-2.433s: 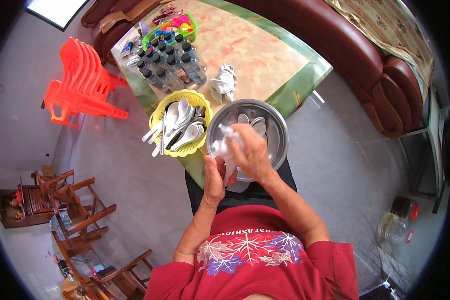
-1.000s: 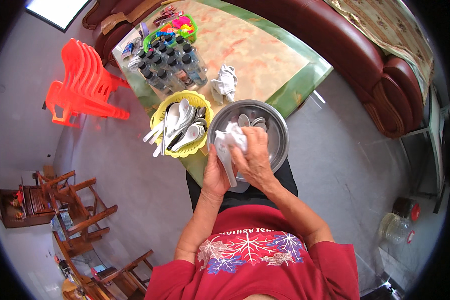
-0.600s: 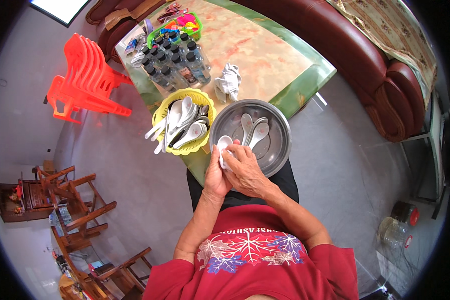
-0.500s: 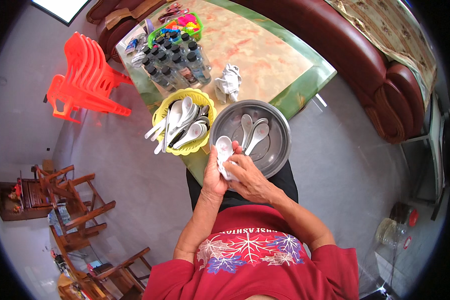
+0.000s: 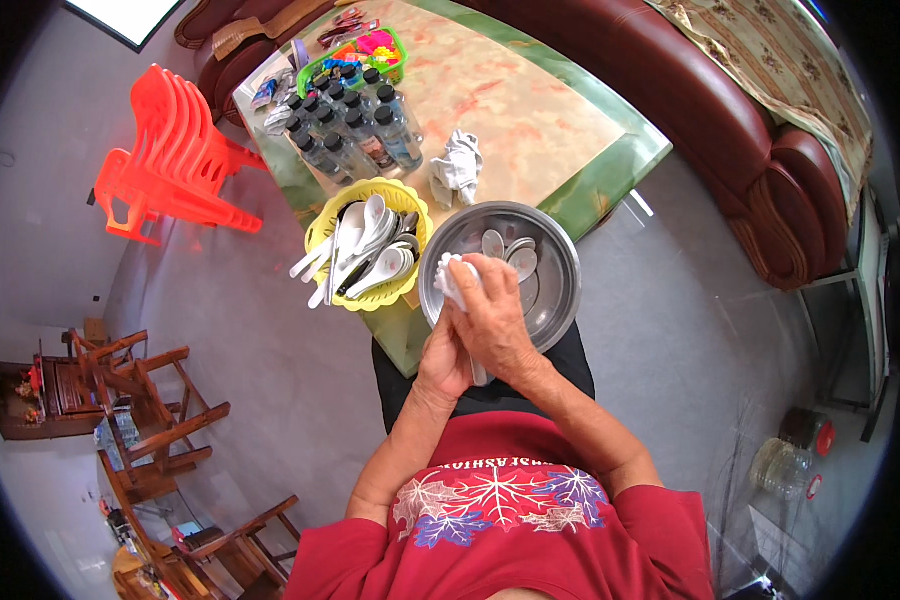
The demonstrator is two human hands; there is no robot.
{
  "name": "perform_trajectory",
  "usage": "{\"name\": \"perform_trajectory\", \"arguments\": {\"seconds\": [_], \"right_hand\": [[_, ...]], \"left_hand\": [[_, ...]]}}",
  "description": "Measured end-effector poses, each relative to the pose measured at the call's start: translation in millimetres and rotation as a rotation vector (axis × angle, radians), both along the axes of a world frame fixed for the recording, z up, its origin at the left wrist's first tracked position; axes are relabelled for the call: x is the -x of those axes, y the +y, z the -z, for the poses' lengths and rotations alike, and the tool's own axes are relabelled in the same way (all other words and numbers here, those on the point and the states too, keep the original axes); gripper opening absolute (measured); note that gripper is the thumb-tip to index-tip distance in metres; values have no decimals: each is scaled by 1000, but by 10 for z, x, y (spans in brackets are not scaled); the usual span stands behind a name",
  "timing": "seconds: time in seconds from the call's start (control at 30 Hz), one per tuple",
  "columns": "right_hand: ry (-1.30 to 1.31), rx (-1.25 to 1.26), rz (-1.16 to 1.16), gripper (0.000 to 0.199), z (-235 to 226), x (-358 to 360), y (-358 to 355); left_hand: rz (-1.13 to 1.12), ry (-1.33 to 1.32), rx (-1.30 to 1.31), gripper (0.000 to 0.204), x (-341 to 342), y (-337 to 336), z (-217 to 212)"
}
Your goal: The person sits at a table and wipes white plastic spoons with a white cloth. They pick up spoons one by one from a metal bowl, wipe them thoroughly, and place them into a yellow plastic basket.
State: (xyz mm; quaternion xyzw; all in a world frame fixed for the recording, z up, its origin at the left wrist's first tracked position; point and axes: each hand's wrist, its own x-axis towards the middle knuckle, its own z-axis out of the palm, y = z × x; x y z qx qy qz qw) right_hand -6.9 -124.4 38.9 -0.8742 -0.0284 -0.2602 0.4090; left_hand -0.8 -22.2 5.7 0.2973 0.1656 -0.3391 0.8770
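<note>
My left hand [image 5: 444, 362] is closed round a white soup spoon [image 5: 481, 373], whose handle end shows below my fingers. Over the spoon's bowl, my right hand [image 5: 496, 318] pinches a bunched white cloth [image 5: 452, 280], which hides the bowl. Both hands are over the near left rim of a grey metal basin [image 5: 565, 270]. Inside it lie several white spoons [image 5: 522, 262], partly covered by my right hand. Left of the basin, a yellow scalloped basket [image 5: 422, 215] holds many white spoons [image 5: 351, 232] and some dark-handled utensils.
A crumpled white cloth [image 5: 457, 168] lies on the marble-patterned table [image 5: 530, 95] behind the basin. Several black-capped bottles [image 5: 355, 125] stand beyond the basket, near a green tray [image 5: 398, 70] of colourful items. Red plastic chairs [image 5: 175, 150] are stacked at left; a leather sofa [image 5: 670, 100] runs along the right.
My right hand has moved the cloth up from the spoon's lower part onto its bowl, covering it. My right hand now hides more of the spoons in the basin.
</note>
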Motion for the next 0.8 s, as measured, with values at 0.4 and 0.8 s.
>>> {"name": "perform_trajectory", "arguments": {"seconds": [0.4,0.8], "right_hand": [[310,48,-391,46,44,533,-10],[237,-528,-57,41,148,50,-85]], "left_hand": [[-34,66,236,43,-101,156,255],[-54,-48,213,42,-137,26,43]]}}
